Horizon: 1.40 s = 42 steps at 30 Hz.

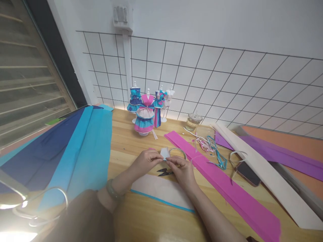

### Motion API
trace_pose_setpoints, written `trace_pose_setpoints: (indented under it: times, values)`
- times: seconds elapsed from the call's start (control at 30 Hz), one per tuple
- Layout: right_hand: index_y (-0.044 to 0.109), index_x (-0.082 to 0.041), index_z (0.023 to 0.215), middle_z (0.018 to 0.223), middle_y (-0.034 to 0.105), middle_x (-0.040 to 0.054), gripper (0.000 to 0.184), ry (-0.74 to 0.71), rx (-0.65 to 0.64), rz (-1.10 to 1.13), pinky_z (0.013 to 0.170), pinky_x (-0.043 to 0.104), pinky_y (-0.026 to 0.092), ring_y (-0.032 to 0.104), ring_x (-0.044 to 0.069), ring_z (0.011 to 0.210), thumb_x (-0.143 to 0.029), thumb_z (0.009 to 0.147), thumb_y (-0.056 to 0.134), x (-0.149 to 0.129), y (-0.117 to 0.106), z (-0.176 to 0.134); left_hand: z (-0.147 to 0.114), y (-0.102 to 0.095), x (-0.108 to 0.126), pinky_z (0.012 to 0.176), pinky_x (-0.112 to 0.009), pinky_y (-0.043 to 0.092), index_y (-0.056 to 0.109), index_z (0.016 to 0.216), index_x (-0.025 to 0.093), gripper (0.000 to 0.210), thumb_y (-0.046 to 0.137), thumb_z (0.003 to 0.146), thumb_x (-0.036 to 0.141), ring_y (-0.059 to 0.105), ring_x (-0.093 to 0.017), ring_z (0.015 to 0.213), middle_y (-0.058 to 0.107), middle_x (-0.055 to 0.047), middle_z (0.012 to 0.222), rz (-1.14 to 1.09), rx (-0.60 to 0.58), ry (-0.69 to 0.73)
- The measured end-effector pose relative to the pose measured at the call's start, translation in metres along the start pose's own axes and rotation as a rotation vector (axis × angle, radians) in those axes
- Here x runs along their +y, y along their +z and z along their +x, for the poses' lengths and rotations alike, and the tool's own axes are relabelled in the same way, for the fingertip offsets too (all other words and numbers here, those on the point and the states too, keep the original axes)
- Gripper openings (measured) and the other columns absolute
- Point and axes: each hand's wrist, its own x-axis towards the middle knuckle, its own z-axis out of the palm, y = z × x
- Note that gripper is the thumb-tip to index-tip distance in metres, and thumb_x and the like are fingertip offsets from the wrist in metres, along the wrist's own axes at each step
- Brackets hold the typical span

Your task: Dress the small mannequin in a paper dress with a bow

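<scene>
Between my two hands is a small pale piece of paper or cloth [165,153] with a thin blue lower edge. My left hand [148,160] pinches its left side, and my right hand [182,170] pinches its right side. Just behind my right fingers lies a roll of tape [178,149]. Black thread snips [164,172] rest on the table below my fingertips. Nearer to me a pale strip with a blue edge [163,191] lies flat, partly covered by my right wrist.
Dress forms in small ruffled dresses [145,112] stand at the back. Blue sheets [91,148] lie left. To the right are a long pink strip [222,181], a glass cup [193,121], tangled ribbons [208,144], a phone [248,173] and a white strip [267,178].
</scene>
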Motion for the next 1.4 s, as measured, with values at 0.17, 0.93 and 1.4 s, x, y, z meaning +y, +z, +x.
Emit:
trace_pose_setpoints:
  times: [0.17,0.93,1.4]
  values:
    - [0.074,-0.023,0.076,0.080,0.071,0.0071,0.012,0.011,0.015,0.004,0.068,0.034,0.053,0.065,0.022,0.075,-0.030,0.072,0.066,0.0007,0.0009,-0.0004,0.0004,-0.0006,0.0007,0.073,-0.027,0.044,0.071,0.080,0.019,0.015,0.057,0.080,0.024,0.059,-0.017,0.078,0.067,-0.005,0.078,0.058,-0.018,0.037]
    - [0.073,-0.018,0.069,0.072,0.072,0.0056,0.026,0.298,0.045,0.274,0.065,0.031,0.051,0.064,0.019,0.066,-0.039,0.055,0.078,-0.0064,0.0033,0.0012,0.0025,0.0039,-0.0040,0.068,-0.024,0.046,0.069,0.075,0.012,0.018,0.069,0.068,0.028,0.061,-0.015,0.072,0.068,-0.006,0.076,-0.383,0.000,-0.280]
    - [0.072,-0.017,0.066,0.070,0.072,0.0058,0.024,0.298,0.023,0.338,0.062,0.029,0.050,0.063,0.017,0.063,-0.037,0.054,0.078,-0.0045,0.0029,0.0023,0.0023,0.0017,-0.0021,0.068,-0.023,0.045,0.069,0.072,0.012,0.018,0.071,0.067,0.029,0.060,-0.013,0.074,0.067,-0.006,0.077,-0.407,0.011,-0.235]
